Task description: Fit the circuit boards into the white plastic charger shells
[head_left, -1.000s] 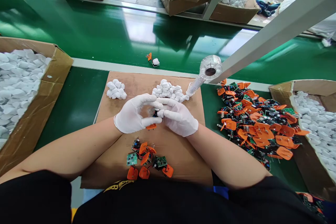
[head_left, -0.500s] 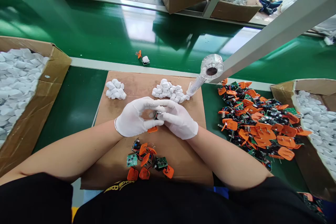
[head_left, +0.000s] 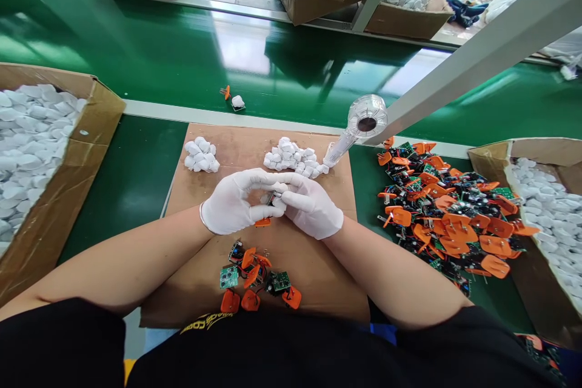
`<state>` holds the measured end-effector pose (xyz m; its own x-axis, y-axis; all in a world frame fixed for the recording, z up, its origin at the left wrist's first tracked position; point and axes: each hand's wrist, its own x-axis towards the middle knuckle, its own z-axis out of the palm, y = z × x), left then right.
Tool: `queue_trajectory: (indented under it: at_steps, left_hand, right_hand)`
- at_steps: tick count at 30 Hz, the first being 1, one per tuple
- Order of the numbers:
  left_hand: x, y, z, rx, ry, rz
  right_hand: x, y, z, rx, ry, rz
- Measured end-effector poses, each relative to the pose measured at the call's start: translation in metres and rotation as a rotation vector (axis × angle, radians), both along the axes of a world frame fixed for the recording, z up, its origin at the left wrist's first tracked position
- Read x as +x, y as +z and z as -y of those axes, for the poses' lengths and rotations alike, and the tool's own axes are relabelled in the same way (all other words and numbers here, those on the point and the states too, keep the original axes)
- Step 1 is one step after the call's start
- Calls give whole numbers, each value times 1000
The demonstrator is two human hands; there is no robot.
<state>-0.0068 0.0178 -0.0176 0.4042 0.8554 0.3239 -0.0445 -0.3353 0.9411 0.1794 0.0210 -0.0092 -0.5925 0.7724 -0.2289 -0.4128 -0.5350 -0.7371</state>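
Observation:
Both my hands wear white gloves and meet over a brown cardboard mat [head_left: 313, 267]. My left hand [head_left: 234, 201] and my right hand [head_left: 309, 205] pinch the same small part between them: a circuit board with an orange plug piece [head_left: 264, 222] hanging below the fingers. Just below my hands lies a small heap of green boards with orange plug pieces [head_left: 254, 279]. Two small piles of white plastic shells [head_left: 201, 155] [head_left: 293, 157] sit at the mat's far edge.
A big pile of orange plug boards [head_left: 443, 212] lies right of the mat. Cardboard boxes of white shells stand at the left [head_left: 63, 194] and right [head_left: 545, 206]. One assembled piece [head_left: 234, 100] rides the green conveyor belt. A clear tool [head_left: 357, 127] hangs near a slanted metal beam.
The assembled piece on the green belt has drifted left. My hands stay together over the mat, turning the held part slightly.

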Motion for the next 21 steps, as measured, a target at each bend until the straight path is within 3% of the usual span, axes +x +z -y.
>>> queue_trajectory:
  at_steps: [7,15,21]
  left_hand:
    - [0,-4,-1,-19,42,-13]
    - [3,7,-4,181,59,-228]
    - [2,11,-1,348,105,-172]
  right_hand:
    - [0,-3,-4,-19,-2,17]
    - [0,-6,2,179,-27,219]
    - [-2,1,1,12,42,1]
